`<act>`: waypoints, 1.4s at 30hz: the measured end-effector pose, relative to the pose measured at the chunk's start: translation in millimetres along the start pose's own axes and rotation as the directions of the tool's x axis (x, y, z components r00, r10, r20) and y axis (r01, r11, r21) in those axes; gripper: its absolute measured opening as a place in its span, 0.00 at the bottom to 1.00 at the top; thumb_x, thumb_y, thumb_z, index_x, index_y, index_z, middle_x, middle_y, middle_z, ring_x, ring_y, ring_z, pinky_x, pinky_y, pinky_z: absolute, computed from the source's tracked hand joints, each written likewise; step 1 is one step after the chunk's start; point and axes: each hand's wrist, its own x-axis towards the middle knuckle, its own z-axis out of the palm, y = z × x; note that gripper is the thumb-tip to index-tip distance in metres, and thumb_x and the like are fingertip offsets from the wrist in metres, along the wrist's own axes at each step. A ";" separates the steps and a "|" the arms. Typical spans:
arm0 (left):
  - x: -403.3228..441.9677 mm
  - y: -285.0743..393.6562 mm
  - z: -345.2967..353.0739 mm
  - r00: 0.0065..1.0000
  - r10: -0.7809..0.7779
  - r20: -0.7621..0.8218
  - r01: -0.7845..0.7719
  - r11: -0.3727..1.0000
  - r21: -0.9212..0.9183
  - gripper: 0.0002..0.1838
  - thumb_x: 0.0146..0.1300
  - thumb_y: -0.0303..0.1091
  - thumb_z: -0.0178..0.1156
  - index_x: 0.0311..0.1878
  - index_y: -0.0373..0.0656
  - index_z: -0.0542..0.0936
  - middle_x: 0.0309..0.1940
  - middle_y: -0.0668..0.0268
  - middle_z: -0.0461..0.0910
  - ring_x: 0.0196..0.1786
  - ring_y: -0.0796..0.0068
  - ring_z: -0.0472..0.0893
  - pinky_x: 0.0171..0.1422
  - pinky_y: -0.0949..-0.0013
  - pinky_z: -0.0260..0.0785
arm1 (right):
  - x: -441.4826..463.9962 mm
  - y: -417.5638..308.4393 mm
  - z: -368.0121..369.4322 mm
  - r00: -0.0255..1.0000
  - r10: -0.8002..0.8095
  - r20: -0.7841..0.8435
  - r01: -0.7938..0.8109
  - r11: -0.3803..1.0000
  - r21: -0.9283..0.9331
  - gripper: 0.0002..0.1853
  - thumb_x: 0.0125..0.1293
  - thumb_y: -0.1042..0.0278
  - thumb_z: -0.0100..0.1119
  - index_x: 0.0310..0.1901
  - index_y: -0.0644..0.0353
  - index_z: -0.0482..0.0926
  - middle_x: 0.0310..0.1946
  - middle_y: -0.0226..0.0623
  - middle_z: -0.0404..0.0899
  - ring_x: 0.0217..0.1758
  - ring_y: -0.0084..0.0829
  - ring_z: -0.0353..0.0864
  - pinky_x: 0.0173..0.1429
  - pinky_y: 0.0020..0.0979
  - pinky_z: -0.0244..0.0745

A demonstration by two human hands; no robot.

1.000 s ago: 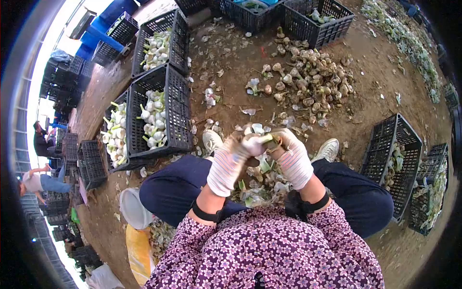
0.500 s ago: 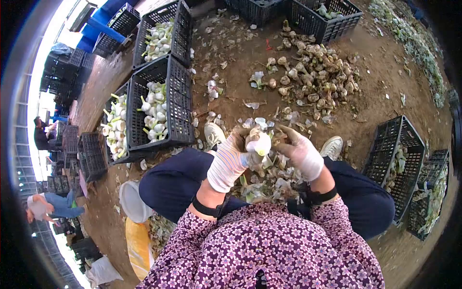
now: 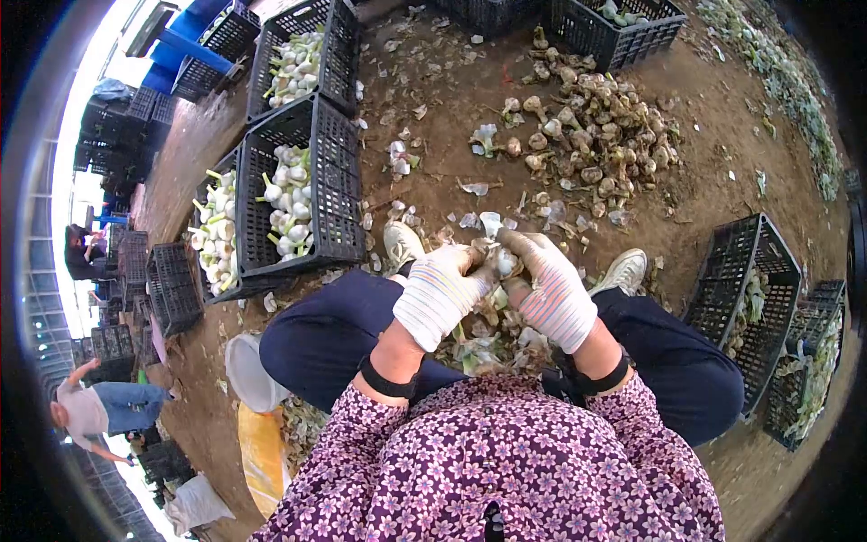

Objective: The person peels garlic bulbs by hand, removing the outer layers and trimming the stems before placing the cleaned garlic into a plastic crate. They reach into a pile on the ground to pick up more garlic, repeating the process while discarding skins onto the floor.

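Between my two gloved hands, over the ground in front of my lap, is a garlic bulb (image 3: 506, 263), partly hidden by the fingers. My left hand (image 3: 442, 291) is closed on its left side. My right hand (image 3: 553, 287) grips it from the right, thumb and fingers bent round it. A pale flap of skin (image 3: 490, 222) stands up at the fingertips; whether it is still joined to the bulb I cannot tell. Below the hands lies a heap of peeled skins (image 3: 488, 348). Farther forward is a pile of unpeeled garlic (image 3: 610, 135).
Black crates (image 3: 339, 190) of white garlic bulbs (image 3: 291, 203) stand to the left. Another crate (image 3: 754, 298) is at my right knee. A white bucket (image 3: 255, 372) and a yellow sack (image 3: 262, 456) lie by my left leg. Another person (image 3: 113, 406) is at the far left.
Both hands have turned inward and closed more round the bulb, which was more exposed before. A flap of skin now stands above the fingers. The person at far left has spread their arms.
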 end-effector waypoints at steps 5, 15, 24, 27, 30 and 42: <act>7.0 -15.6 12.3 0.931 0.317 -0.181 -0.272 0.933 0.237 0.11 0.63 0.36 0.61 0.36 0.35 0.82 0.27 0.57 0.82 0.29 0.71 0.81 0.34 0.68 0.72 | -4.3 3.1 1.7 0.998 0.064 0.018 -0.065 0.996 0.065 0.32 0.52 0.81 0.55 0.64 0.64 0.71 0.50 0.50 0.77 0.55 0.50 0.78 0.62 0.38 0.72; 7.5 -45.1 31.4 0.943 -0.303 0.136 0.170 0.090 -0.981 0.16 0.63 0.44 0.62 0.46 0.41 0.80 0.33 0.67 0.81 0.33 0.73 0.80 0.44 0.63 0.78 | 4.3 4.3 -4.7 0.814 0.480 0.329 -0.533 0.389 0.751 0.35 0.61 0.79 0.57 0.72 0.66 0.65 0.59 0.37 0.78 0.59 0.26 0.76 0.65 0.29 0.69; 33.4 -39.7 0.2 0.864 -0.499 0.068 -0.062 -0.240 -0.969 0.07 0.63 0.38 0.63 0.41 0.48 0.83 0.25 0.71 0.77 0.22 0.78 0.71 0.24 0.71 0.63 | -2.8 18.3 23.8 0.754 0.449 0.479 -0.561 0.062 0.826 0.33 0.58 0.86 0.52 0.68 0.60 0.69 0.51 0.35 0.80 0.49 0.26 0.82 0.47 0.27 0.81; 32.5 -63.8 2.0 0.819 -0.573 -0.023 -0.008 0.029 -1.000 0.08 0.69 0.42 0.59 0.45 0.50 0.80 0.33 0.68 0.80 0.33 0.70 0.79 0.35 0.64 0.72 | 1.7 13.2 21.7 0.732 0.472 0.490 -0.540 -0.035 0.841 0.34 0.57 0.88 0.50 0.69 0.60 0.68 0.52 0.37 0.81 0.51 0.28 0.83 0.48 0.28 0.81; 17.1 -46.2 12.8 0.929 -0.365 0.058 0.127 0.168 -0.978 0.19 0.69 0.50 0.61 0.53 0.49 0.75 0.50 0.62 0.80 0.51 0.61 0.81 0.51 0.58 0.76 | 8.8 2.8 12.7 0.731 0.457 0.506 -0.544 -0.056 0.837 0.34 0.58 0.87 0.50 0.69 0.61 0.68 0.53 0.37 0.81 0.51 0.29 0.83 0.50 0.29 0.81; 32.1 -68.3 38.7 0.927 0.015 0.374 0.359 0.249 -0.900 0.33 0.64 0.40 0.66 0.69 0.39 0.67 0.44 0.66 0.81 0.39 0.82 0.79 0.42 0.77 0.72 | 12.3 77.6 26.5 0.922 0.358 0.149 -0.388 0.841 0.377 0.26 0.67 0.75 0.59 0.67 0.60 0.73 0.52 0.39 0.81 0.57 0.31 0.80 0.60 0.29 0.75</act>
